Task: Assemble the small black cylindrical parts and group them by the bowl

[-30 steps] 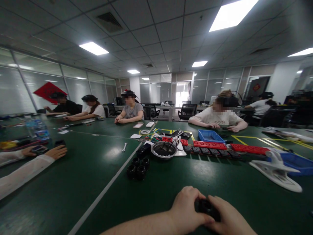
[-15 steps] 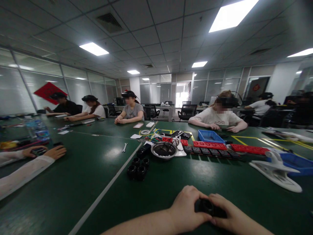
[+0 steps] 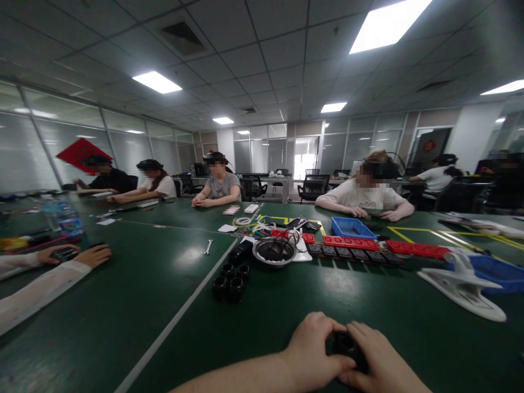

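Note:
Low at the right of centre, my left hand [image 3: 313, 349] is wrapped round a small black part [image 3: 346, 344] with a round opening on top. From the other side, my right hand [image 3: 376, 355] has its fingers closed on the same black part. Both hands are just above the green table [image 3: 164, 305], and the fingers hide much of the part. Several black round pieces [image 3: 231, 284] stand grouped on the table, ahead and to the left of my hands.
Beyond my hands are a metal bowl [image 3: 274, 252] with dark contents, red strips [image 3: 352, 242], blue trays [image 3: 352, 228] and a white stand [image 3: 462, 289]. A wrench [image 3: 208, 247] lies left of centre. Another person's sleeves [image 3: 45, 292] reach in at the left; other people sit across.
My right hand has shifted slightly left and its fingers now cover more of the black part's right side. My left hand has barely moved.

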### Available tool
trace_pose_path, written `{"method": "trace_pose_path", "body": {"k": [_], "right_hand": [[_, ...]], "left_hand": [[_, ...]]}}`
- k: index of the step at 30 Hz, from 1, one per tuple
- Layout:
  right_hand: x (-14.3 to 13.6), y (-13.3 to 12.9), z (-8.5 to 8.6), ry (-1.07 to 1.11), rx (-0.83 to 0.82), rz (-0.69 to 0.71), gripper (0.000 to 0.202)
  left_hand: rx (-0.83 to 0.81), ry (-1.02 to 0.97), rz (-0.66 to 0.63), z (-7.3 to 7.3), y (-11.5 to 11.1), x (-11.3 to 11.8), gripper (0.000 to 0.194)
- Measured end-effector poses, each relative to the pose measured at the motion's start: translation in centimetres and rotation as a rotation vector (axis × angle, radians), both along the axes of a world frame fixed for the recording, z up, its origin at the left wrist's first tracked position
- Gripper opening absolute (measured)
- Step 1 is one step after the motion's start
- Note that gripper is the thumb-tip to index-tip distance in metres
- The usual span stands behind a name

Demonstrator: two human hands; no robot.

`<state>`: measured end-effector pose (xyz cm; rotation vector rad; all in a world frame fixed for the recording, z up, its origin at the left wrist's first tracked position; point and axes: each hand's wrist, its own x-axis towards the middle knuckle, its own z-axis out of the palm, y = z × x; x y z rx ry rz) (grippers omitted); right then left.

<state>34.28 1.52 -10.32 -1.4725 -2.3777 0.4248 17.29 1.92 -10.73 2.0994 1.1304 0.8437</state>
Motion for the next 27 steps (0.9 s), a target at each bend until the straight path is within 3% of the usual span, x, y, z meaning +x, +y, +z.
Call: {"method": "trace_pose_path", "body": {"k": [7,14,18,23,27], "right_hand": [[1.4,0.8,1.3,0.176,-0.284,0.138,0.03],[0.0,0.6,-0.5,0.045,-0.08,-0.021,0.023],[-0.5,0.0,-0.5,-0.027,-0.003,-0.057,0.026],[0.5,0.3,0.6,0.103,-0.122,0.065,0.039],[1.4,0.8,1.3,0.206,-0.276,0.161,0.028]], "left_hand": [[0.049,0.039,-0.063,0.2,0.0,-0.2,0.036],[-0.003,0.019,0.021,-0.6,0.1,0.1,0.04],[-0.019,0.004,0.05,-0.7,0.2,0.1,0.041],[0.023,0.008,-0.023,-0.1,0.0,-0.1,0.04],[0.052,0.002,-0.052,0.4,-0.1,-0.2,0.044]]}}
